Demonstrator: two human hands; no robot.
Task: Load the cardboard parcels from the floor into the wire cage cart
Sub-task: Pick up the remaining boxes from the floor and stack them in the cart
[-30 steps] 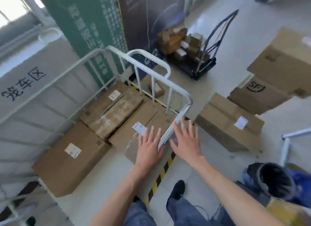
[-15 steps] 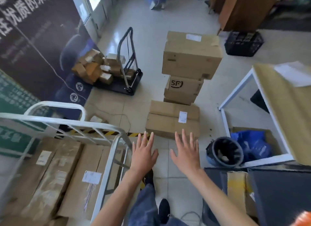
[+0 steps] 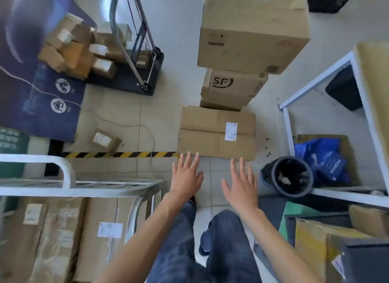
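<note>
Fingers [image 3: 190, 160] splayed above tiled floor [image 3: 168, 118]

Matt brown cardboard on the flat parcel [image 3: 216, 133], with a white paper label [image 3: 231, 131]. Same dull corrugated board on the SF box [image 3: 233, 89] and the large box [image 3: 252, 30] stacked above. White-painted metal tubing, smooth and slightly glossy, on the wire cage cart [image 3: 67, 175]. Pale floor tiles [image 3: 117, 118], smooth with a faint sheen. Shiny blue plastic bag [image 3: 324, 158]. Blue denim cloth on the legs [image 3: 181, 240].
</note>
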